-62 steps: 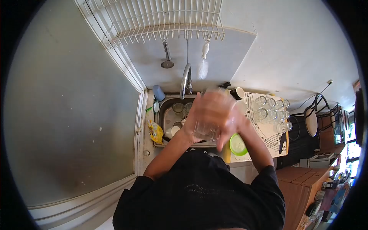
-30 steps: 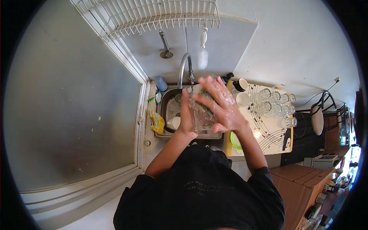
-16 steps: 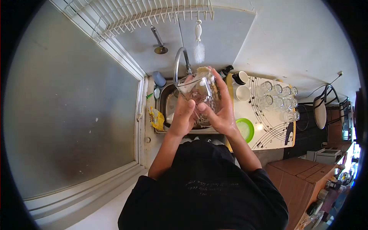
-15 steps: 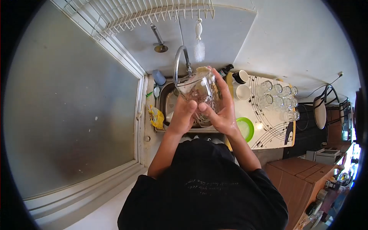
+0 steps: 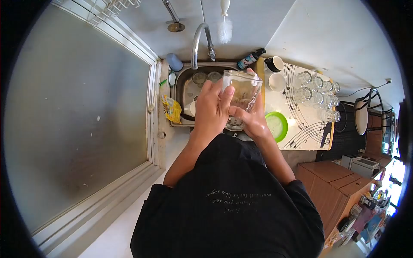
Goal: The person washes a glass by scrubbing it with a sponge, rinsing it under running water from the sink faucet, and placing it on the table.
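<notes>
A clear drinking glass (image 5: 243,92) is between my two hands above the sink, its rim pointing up and away from me. My left hand (image 5: 211,107) grips its left side, the thumb lying along the glass. Wrapped round the right side and lower part is my right hand (image 5: 254,122), with fingertips showing behind near the rim. White suds cling to the glass and fingers. Below, the steel sink (image 5: 184,88) holds glasses (image 5: 199,78) and a white cup (image 5: 192,108). Whether a sponge is in either hand is hidden.
A curved faucet (image 5: 195,47) rises behind the sink. A dark bottle (image 5: 251,58) stands at its back right corner. On the music-note table (image 5: 297,137) are several upturned glasses (image 5: 316,96), a black mug (image 5: 274,64), a white bowl (image 5: 276,82) and a green-rimmed plate (image 5: 282,138). A yellow packet (image 5: 172,109) lies left.
The view has tilted down. The glass has turned more upright and shifted right, and my left hand has moved round its side. A beige piece at the glass's far end no longer shows.
</notes>
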`<state>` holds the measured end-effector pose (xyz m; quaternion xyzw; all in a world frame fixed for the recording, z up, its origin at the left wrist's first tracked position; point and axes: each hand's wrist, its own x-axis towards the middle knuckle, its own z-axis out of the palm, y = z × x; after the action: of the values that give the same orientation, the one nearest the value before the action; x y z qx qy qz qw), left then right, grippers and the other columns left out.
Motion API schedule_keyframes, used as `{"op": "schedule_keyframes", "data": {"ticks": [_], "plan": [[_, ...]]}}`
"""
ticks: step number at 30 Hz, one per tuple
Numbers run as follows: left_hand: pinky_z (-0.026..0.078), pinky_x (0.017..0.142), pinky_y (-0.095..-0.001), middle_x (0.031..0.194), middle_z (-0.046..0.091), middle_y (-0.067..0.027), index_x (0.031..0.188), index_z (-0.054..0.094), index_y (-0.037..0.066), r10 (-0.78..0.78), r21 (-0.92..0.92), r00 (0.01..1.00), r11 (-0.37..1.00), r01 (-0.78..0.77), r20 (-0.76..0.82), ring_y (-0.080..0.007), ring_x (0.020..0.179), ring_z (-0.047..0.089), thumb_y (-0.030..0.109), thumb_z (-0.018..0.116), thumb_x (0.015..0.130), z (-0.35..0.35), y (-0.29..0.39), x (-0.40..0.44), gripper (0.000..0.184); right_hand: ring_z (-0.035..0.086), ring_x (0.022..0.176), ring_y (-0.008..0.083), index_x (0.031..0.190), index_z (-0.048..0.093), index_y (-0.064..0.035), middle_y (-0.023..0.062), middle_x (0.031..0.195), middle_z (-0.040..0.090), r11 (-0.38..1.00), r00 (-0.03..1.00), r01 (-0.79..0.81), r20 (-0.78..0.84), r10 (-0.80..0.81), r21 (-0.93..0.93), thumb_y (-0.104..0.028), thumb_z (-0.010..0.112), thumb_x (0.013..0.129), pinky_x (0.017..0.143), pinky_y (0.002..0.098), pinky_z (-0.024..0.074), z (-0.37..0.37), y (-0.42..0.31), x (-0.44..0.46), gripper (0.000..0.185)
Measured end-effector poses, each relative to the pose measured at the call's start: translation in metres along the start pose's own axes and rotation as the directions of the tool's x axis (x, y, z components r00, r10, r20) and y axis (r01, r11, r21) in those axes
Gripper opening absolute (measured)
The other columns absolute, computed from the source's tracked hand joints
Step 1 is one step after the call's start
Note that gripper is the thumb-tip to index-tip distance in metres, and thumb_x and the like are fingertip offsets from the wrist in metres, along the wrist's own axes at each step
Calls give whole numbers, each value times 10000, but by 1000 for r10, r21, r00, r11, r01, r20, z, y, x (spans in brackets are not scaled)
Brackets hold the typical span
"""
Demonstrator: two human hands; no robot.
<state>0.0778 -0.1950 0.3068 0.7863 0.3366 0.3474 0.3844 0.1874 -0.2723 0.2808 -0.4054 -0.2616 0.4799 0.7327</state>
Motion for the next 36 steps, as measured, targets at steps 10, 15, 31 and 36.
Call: {"op": "schedule_keyframes", "data": {"ticks": [10,15,31,36], "plan": [[542,706,-282,1036,656,-116,1215,573,-45,-477,-537,811,609,584,340,-143,805,651,226,622,954,57,-146,4,379,606,1097,340,1519,203,-153,171,1311,501,956,979,-131,-121,167,263,-206,759,713,919,467,535,-40,38,-15,980],[393,1069,-393,1454,386,-255,1484,273,-23,-297,-89,955,951,296,-6,-328,1287,481,174,588,944,104,-243,46,655,596,1106,350,1538,167,-155,169,1293,504,988,980,-97,-163,117,123,-280,798,693,913,451,534,-57,41,-32,1062],[188,1183,-316,1584,228,-145,1495,253,-38,-125,-529,944,802,278,306,-223,1462,226,184,460,1038,100,-291,100,549,601,1089,352,1530,193,-163,168,1272,506,976,905,-151,-375,201,158,-290,816,687,881,436,550,-49,69,-29,1056],[456,971,-355,1255,603,-171,1272,551,6,69,-189,996,980,-59,48,-233,1170,578,170,627,950,107,-280,120,369,600,1102,355,1533,175,-168,174,1272,513,975,918,-140,-347,193,172,-232,798,700,894,435,546,-38,75,-24,1042]]}}
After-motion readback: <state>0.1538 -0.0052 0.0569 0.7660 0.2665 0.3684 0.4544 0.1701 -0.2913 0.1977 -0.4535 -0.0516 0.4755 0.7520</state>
